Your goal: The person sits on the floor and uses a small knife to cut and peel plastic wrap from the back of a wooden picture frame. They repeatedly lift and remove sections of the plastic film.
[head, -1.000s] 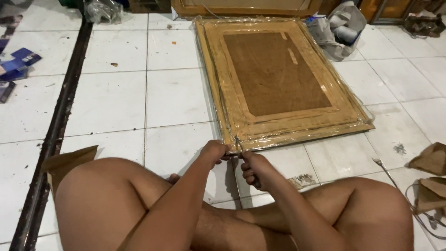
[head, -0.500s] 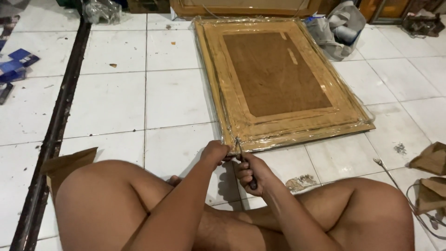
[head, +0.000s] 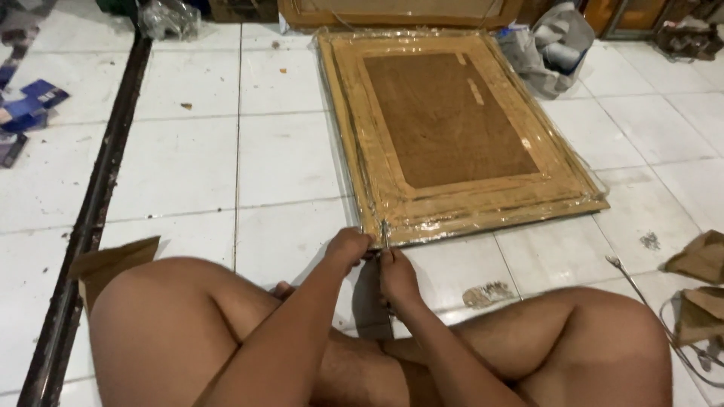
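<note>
White tiled floor (head: 188, 166); both hands, left hand (head: 348, 245) and right hand (head: 397, 275), stay clamped on a thin metal tool (head: 385, 235) at the wrapped frame (head: 452, 128), lower centre, unchanged since earlier.

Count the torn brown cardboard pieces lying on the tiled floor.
3: one cardboard piece beside the left knee, one cardboard scrap at the right edge, another cardboard bit just below it. More may lie beyond view.

Only real package was the big flat rectangular parcel (head: 452, 128) on the white floor, tan and brown under clear plastic wrap. Blue cartons (head: 34, 102) sat flattened at the far left edge, and torn brown cardboard scraps (head: 697, 256) lay off to the right. No screens or signs.
</note>
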